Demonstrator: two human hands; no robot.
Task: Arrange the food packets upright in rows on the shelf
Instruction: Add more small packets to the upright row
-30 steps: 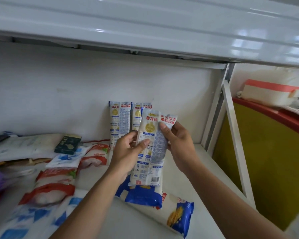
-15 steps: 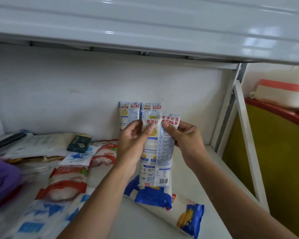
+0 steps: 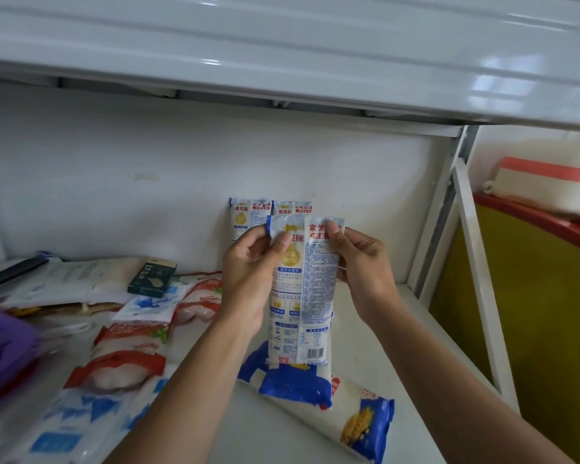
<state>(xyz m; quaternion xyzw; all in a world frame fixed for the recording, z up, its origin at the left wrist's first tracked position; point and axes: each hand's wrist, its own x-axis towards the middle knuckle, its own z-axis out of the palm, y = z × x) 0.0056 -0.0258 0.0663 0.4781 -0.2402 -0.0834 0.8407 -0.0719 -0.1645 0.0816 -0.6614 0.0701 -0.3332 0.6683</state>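
Straighter now, the tall packet (image 3: 302,296) is pinched at its top by the left hand (image 3: 248,272) and right hand (image 3: 362,262), ready to stand beside the back packets (image 3: 248,216).

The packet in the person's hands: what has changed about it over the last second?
The packet has been turned from a slight tilt to upright. The left hand slid up from its middle to pinch near the top edge; the right hand keeps its pinch there. The two packets standing at the wall and those lying on the shelf stayed put.
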